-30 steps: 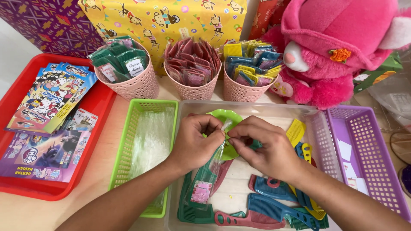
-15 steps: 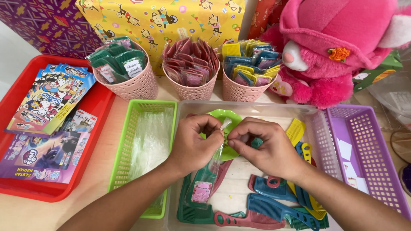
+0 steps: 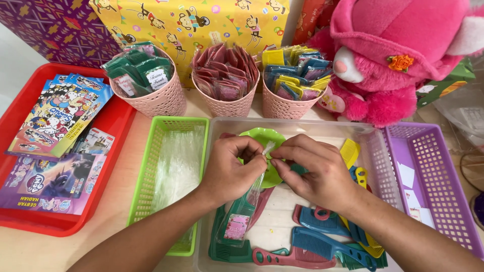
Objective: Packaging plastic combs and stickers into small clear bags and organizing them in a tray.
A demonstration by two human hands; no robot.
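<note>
Head view: left hand (image 3: 229, 166) and right hand (image 3: 312, 171) pinch one bagged comb (image 3: 241, 211); three pink baskets (image 3: 227, 103) behind.

Both hands' fingers (image 3: 259, 163) pinch a bagged comb (image 3: 241, 211).

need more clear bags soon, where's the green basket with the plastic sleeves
In the head view, the green basket sits left of centre on the table, between the red tray and the clear tub, just beside the left hand.
</note>
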